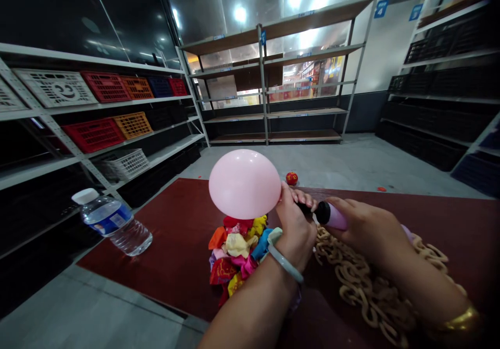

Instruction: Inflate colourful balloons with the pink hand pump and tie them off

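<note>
A pink balloon (245, 184), round and inflated, sits above the table with its neck pinched in my left hand (295, 226). The fingers of that hand also wrap the black front end of a hand balloon pump. My right hand (369, 232) is closed around the pump's light purple body (337, 218). Under the pink balloon lies a pile of uninflated balloons (237, 246) in red, yellow, blue, orange and other colours. Beige curly strands (353, 281) lie heaped below my right hand; their kind is unclear.
A water bottle (113, 221) with a white cap stands at the left of the dark red table (172, 234). A small red ball-like object (291, 178) is beyond the far edge. Shelves with plastic crates (57, 87) line the left; a metal rack (265, 78) stands behind.
</note>
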The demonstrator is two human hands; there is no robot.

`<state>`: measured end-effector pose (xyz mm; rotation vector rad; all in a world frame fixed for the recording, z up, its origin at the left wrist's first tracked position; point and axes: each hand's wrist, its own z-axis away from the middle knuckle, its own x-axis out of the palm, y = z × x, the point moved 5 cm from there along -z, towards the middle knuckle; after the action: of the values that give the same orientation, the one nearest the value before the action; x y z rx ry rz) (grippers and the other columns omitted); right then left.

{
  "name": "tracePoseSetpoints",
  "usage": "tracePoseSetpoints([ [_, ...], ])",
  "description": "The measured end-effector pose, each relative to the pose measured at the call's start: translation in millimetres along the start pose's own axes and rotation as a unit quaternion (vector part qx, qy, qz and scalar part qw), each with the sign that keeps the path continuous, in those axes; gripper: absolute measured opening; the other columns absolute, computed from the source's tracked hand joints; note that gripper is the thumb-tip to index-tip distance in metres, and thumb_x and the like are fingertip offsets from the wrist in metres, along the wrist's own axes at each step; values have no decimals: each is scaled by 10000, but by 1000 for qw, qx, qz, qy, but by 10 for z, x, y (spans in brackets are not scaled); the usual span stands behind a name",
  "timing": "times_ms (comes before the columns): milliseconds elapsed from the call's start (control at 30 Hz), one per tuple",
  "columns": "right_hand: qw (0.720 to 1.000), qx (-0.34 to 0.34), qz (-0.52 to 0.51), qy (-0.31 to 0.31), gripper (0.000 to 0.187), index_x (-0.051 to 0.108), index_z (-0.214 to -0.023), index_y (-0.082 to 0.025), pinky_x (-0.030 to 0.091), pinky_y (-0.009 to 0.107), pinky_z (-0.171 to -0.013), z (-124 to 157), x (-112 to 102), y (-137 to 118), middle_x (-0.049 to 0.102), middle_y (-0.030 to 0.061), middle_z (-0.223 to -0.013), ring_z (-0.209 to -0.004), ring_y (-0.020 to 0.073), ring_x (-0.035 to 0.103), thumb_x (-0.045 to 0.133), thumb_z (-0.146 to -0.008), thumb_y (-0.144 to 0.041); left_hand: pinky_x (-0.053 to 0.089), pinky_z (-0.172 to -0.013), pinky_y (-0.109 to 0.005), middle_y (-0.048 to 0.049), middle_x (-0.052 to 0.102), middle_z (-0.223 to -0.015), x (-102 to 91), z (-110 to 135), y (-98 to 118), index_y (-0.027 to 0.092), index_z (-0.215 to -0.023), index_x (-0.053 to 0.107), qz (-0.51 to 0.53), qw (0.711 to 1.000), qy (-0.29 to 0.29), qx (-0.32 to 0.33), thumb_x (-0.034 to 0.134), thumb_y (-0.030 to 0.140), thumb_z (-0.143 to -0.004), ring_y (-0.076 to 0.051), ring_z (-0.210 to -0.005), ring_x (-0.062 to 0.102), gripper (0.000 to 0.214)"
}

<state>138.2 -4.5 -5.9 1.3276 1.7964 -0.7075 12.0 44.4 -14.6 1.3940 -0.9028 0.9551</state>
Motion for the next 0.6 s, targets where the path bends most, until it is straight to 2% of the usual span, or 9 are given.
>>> tracePoseSetpoints([
  [100, 1000, 2, -16, -9, 438, 611, -1229, -276, 483, 364, -631, -13, 23, 37, 742, 63, -1080, -866, 276, 710, 573, -854, -500, 255, -431, -235, 60, 352, -486, 19, -57, 120, 193, -598, 350, -13, 1000, -5, 1, 619, 478, -905, -77, -395, 342, 497],
  [300, 999, 21, -28, -34, 372, 648, -1121, -282, 462, 361, -630, -36, 28, 289, 749, 53, -1030, -864, 279, 702, 583, -846, -525, 250, -425, -231, 67, 312, -474, 22, -270, 669, 200, -589, 335, -10, 998, 2, 55, 594, 420, -928, -74, -374, 329, 480],
  [400, 999, 28, -12, -35, 356, 655, -1085, -294, 444, 355, -609, -34, -15, 409, 751, 38, -983, -815, 269, 700, 589, -833, -537, 235, -418, -228, 69, 297, -470, 8, -341, 862, 203, -581, 314, 7, 997, 6, 81, 584, 400, -934, -73, -370, 326, 486],
  [500, 999, 35, 4, -40, 364, 642, -1103, -289, 432, 354, -607, -22, -31, 444, 749, 43, -994, -824, 275, 700, 601, -820, -514, 223, -416, -218, 68, 303, -475, 4, -359, 897, 198, -579, 316, 15, 996, 3, 89, 576, 390, -939, -67, -375, 324, 484],
  [600, 998, 31, 7, -49, 380, 621, -1130, -257, 415, 350, -611, -9, -14, 397, 745, 75, -1024, -854, 281, 698, 597, -823, -482, 215, -415, -213, 69, 305, -481, 9, -333, 809, 195, -586, 320, 11, 996, -1, 87, 573, 396, -943, -63, -379, 316, 482],
])
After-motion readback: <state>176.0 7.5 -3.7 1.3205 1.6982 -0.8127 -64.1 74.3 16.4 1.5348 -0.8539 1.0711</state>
